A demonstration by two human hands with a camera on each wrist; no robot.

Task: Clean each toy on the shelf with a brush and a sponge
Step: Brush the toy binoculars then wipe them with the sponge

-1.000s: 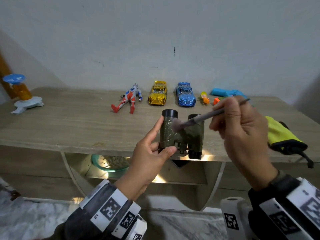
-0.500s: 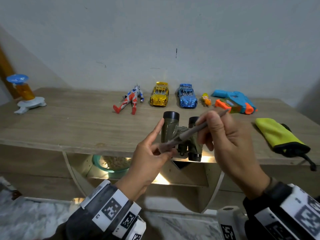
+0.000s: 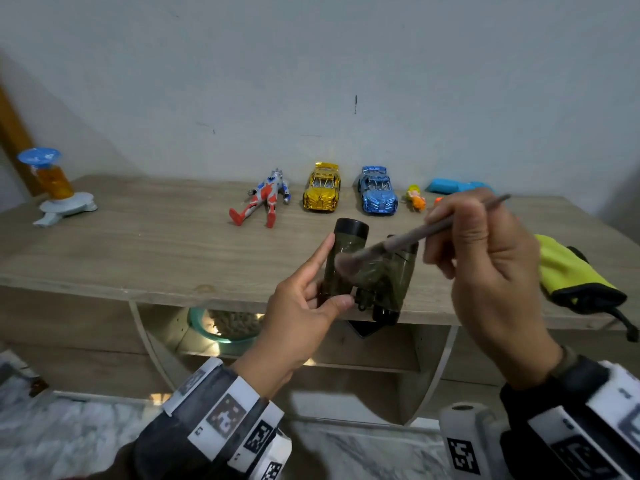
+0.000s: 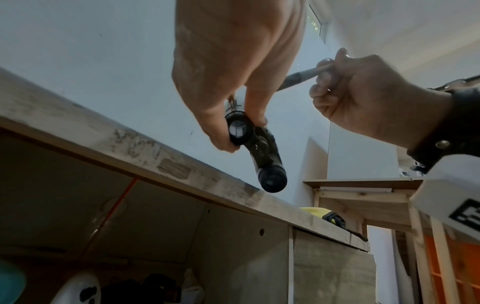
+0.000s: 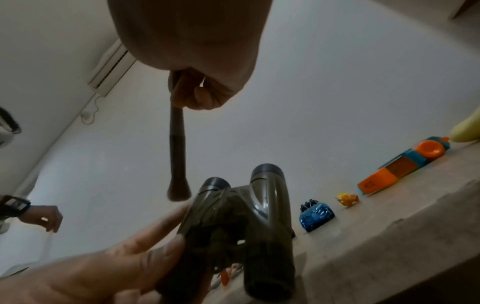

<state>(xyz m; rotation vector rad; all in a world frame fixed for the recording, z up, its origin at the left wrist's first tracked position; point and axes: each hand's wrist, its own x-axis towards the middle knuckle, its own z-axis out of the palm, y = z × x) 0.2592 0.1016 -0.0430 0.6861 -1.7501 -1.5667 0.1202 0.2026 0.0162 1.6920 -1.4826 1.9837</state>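
Above the front edge of the shelf (image 3: 104, 258), I have the binoculars (image 3: 370, 271) held up in my left hand (image 3: 304, 317), thumb clamped on the near barrel and forefinger stretched straight along its outer side. To their right, my right hand (image 3: 491, 271) is closed round the handle of the brush (image 3: 398, 242), and the bristles lie against the upper face of the left barrel. I judge this to be the brushing step on one toy, with the sponge pass on it not yet begun; I cannot see a sponge in any view. The next move, as I read it, calls for light strokes along the barrels and into the hinge between them, then a turn of the left wrist to bring the underside up. The binoculars' long axis runs away from me and upward, with the wide ends toward the wall and the eyepieces toward me and down, as the left wrist view shows. Behind, left to right along the wall, lie the figure (image 3: 263, 199), gold car (image 3: 322, 188), blue car (image 3: 377, 192), small doll (image 3: 415, 199) and water gun (image 3: 450, 185), all apparently waiting. Farthest right lies a yellow pouch (image 3: 571, 275).
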